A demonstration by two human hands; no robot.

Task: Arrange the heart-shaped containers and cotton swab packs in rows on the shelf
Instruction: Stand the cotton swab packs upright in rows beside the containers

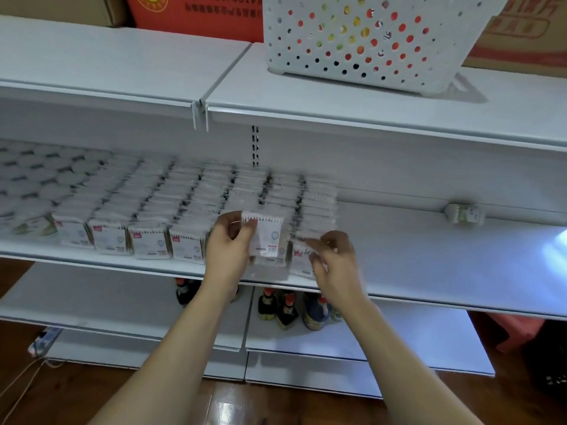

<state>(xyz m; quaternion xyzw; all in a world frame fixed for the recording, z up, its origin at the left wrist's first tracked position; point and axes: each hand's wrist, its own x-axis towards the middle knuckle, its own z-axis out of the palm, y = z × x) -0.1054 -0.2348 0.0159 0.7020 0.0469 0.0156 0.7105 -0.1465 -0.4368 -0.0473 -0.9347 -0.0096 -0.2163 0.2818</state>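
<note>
- Both hands work at the shelf (429,250) front: left hand (228,240) pinches one cotton swab pack (266,233) upright; right hand (333,256) grips the end pack (302,260), just right of it.
- Risk: a nudge could topple the tight neighbouring rows (184,204) like dominoes.

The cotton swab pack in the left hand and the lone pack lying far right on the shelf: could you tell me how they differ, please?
The pack in the left hand is upright and raised above the rows; the lone pack lies on its side on the shelf. The left hand pinches the first; nothing touches the second. The first sits among the rows; the second lies apart. Both are small clear packs.
</note>
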